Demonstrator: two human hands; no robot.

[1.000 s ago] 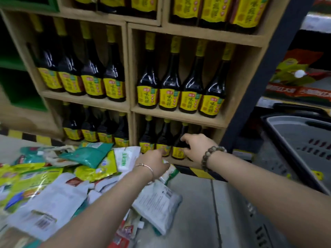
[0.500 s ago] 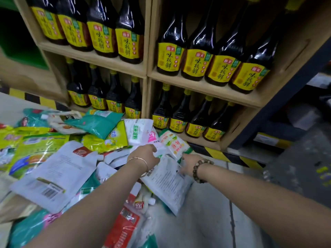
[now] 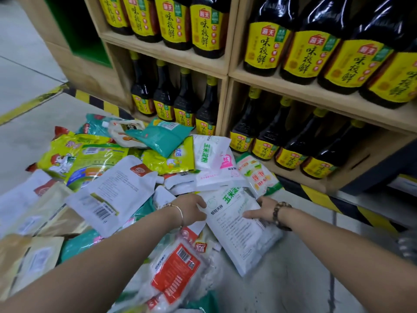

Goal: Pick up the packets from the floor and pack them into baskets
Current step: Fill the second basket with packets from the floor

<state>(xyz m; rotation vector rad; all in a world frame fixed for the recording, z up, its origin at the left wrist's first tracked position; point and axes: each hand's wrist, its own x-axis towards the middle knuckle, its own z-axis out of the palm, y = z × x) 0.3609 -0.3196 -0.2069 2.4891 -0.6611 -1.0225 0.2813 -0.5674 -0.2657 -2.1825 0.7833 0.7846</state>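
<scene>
Plainly both hands grip the white corn-starch packet (image 3: 234,224) on the floor (image 3: 282,279): left hand (image 3: 191,210) at its 9 o'clock edge, right hand (image 3: 259,212) at 3 o'clock. The slick film may slip out, or the lift may drag the red-labelled packet (image 3: 176,272) lying at 7 o'clock.

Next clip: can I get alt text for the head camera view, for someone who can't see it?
The left hand and right hand grip a white packet with green lettering at the near edge of a pile of packets on the floor. Behind the pile, wooden shelves hold rows of dark bottles with yellow labels.
</scene>
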